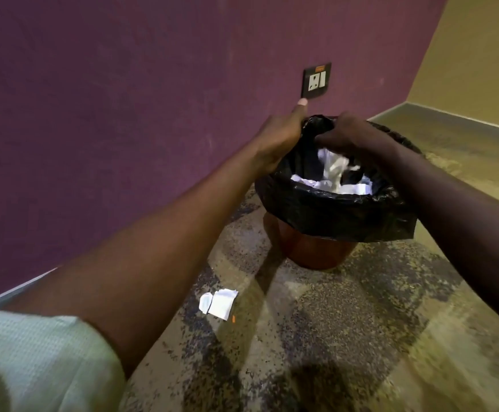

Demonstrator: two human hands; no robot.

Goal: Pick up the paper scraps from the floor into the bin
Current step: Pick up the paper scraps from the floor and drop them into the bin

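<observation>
Two hands meet over the bin (316, 251) at 12 o'clock: the left hand (278, 138) grips the black liner (331, 209) at its far-left edge with the thumb sticking up, and the right hand (358, 138) hovers over the opening, fingers curled down, though I cannot tell whether it holds anything. White paper scraps (331, 179) lie inside the bin, while two more pieces (220, 303) sit touching on the speckled floor (361, 322) at 7 o'clock from the bin, near the purple wall (123, 114) with its socket (316, 81).
</observation>
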